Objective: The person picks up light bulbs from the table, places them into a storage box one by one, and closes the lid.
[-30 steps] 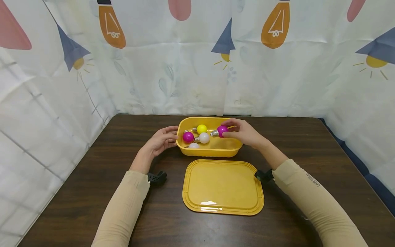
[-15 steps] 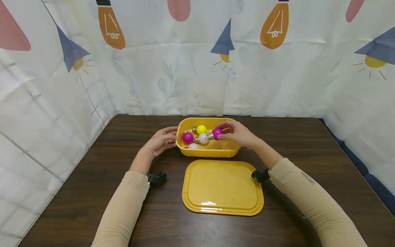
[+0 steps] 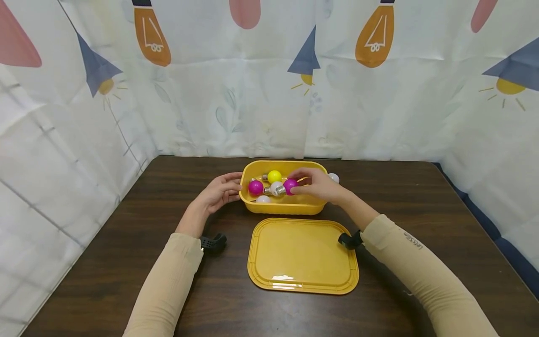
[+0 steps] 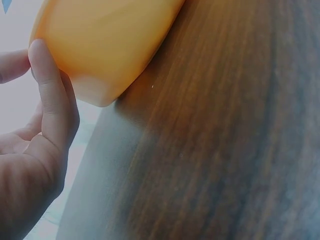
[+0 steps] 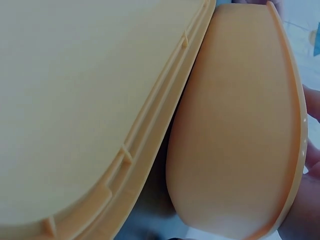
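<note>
Magenta Light Bulb (image 3: 291, 185) Held at the Yellow Plastic Bin (image 3: 294, 209)

The right hand (image 3: 317, 186) is closed in a pinch, with the thumb and fingertips on the globe of the magenta light bulb. The bulb is within the outline of the bin, right of centre, and its metal screw cap points left and slightly toward the person. In the head view the cap overlaps the middle white bulb (image 3: 275, 188); contact between the two cannot be determined.

The left hand (image 3: 217, 193) is at the left end of the bin. Its fingers are loosely extended and spaced apart, with tips touching the rim; it has no bulb.

Contents of the bin:
- Yellow bulb (image 3: 274, 176): near the far wall, cap to the left.
- Second magenta bulb (image 3: 255, 187): at the left end.
- Middle white bulb: between the second magenta bulb and the held one, cap to the left.
- Front white bulb (image 3: 263, 199): at the near wall, which partly hides it.

An outer white bulb (image 3: 334, 178) shows outside the bin, beyond the right hand; its cap is hidden.

The bin stands upright on the dark wood-grain table (image 3: 404, 196). The yellow lid (image 3: 303, 256) lies flat just beside it, on the person's side. A dark strap (image 3: 350, 240) on the right wrist overlaps the lid's right edge in the head view.
</note>
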`<action>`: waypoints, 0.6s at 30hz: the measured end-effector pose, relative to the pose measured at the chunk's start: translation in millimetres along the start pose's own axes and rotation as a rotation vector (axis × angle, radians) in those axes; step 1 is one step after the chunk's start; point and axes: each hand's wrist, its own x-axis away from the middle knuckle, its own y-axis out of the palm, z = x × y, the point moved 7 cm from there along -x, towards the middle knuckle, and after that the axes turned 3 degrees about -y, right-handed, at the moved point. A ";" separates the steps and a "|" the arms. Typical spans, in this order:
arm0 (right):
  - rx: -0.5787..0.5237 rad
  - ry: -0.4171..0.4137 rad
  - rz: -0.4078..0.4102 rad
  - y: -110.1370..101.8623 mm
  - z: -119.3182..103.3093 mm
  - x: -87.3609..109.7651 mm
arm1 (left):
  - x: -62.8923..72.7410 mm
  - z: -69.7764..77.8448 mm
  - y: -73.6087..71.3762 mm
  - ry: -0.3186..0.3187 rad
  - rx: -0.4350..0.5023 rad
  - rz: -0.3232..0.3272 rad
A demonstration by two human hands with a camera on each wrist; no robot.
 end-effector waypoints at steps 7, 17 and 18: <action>-0.003 0.027 -0.029 3.3 -0.1 -0.7 | -0.7 1.4 0.1 0.009 -0.014 -0.009; 0.045 0.098 -0.066 7.5 2.6 -3.2 | 0.2 1.1 0.0 0.001 0.000 -0.008; 0.056 0.101 -0.069 8.0 2.4 -3.6 | 0.5 1.1 -0.1 0.000 0.000 -0.007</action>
